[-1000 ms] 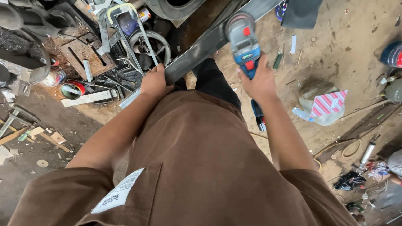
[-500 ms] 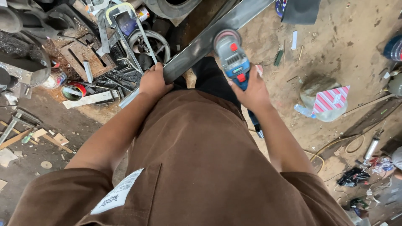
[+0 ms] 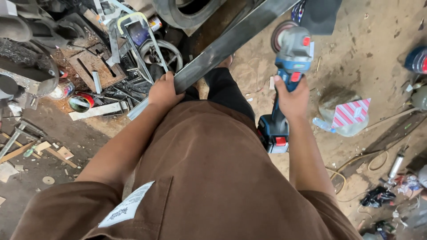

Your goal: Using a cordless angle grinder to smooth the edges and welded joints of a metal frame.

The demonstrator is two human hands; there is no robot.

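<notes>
My left hand grips the near end of a long flat steel bar that runs up and to the right across the view. My right hand holds a blue cordless angle grinder by its body, with the battery toward me and the disc at the far end. The disc hangs to the right of the bar, apart from it, over the sandy ground. My brown shirt fills the lower part of the view.
A heap of scrap metal, frames and paint cans lies at the upper left. A tyre sits at the top. A clear bottle and a striped red-and-white packet lie on the dirt at the right, with cables and litter beyond.
My right hand has swung the grinder to the right, off the steel bar and over the ground. My left hand keeps its hold on the bar.
</notes>
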